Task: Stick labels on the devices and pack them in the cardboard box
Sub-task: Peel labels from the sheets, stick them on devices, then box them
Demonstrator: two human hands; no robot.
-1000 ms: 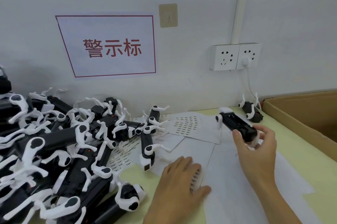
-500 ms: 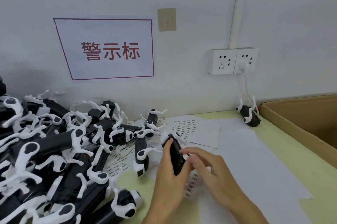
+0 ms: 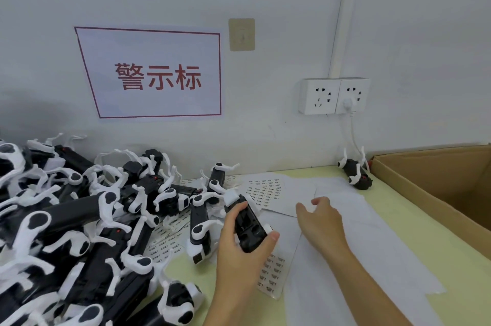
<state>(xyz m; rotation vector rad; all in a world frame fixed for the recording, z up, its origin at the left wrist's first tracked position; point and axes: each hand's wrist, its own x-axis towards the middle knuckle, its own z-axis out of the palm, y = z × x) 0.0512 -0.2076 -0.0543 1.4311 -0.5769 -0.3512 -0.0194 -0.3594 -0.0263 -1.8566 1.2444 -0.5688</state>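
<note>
Left hand [image 3: 239, 248] grips one black device [image 3: 248, 230], fingers and thumb curled round it, above a label sheet [image 3: 271, 270] at near centre. Right hand [image 3: 320, 222] hovers just right, fingers loosely spread, holding nothing. Device pile [image 3: 79, 219] lies left; cardboard box [image 3: 438, 193] stands at right, one device [image 3: 356, 174] beside it.

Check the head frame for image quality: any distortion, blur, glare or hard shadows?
Head view: wide-angle bending shows, the wall pipe leans and the red-bordered sign looks skewed. Lighting is soft and even, no glare; a dim shadow lies on the wall above the device pile. The right hand is slightly soft, the left hand and its device read clearly. Print on the label sheets is too small to read.
</note>
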